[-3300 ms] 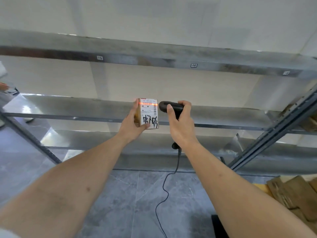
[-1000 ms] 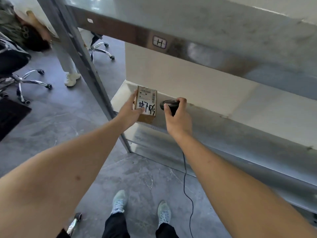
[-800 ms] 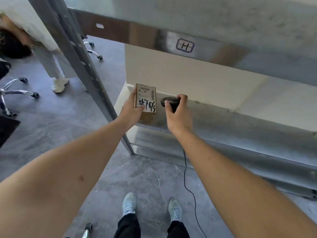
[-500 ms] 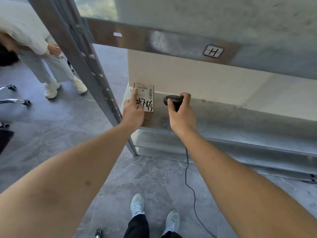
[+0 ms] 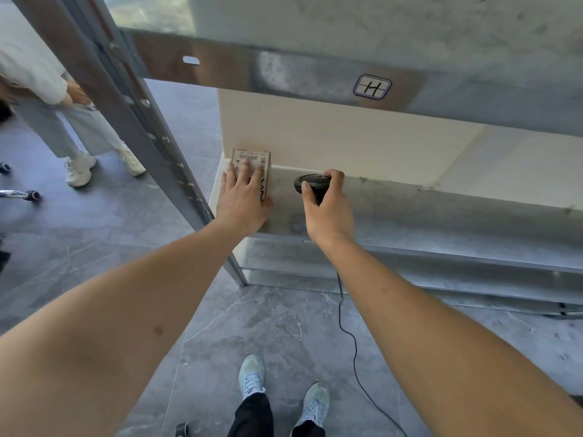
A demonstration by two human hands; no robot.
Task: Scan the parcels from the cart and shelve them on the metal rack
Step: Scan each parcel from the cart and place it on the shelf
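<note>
Now the parcel [image 5: 252, 165] lies flat on the shelf [image 5: 410, 212], no longer gripped. My left hand [image 5: 243, 200] rests on it with straight fingers; my right hand [image 5: 329, 209] grips the scanner [image 5: 310, 184].

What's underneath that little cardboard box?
The box lies on the metal shelf, in its back left corner. The left hand rests flat on top, covering most of its label.

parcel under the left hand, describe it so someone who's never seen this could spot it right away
Find the metal rack whose upper beam carries a sticker marked H, then follow the shelf below it to its far left end, beside the slanted upright post. The parcel is the small brown box lying there against the pale wall, under the left hand. It alone has a white barcode label with black handwriting.
</note>
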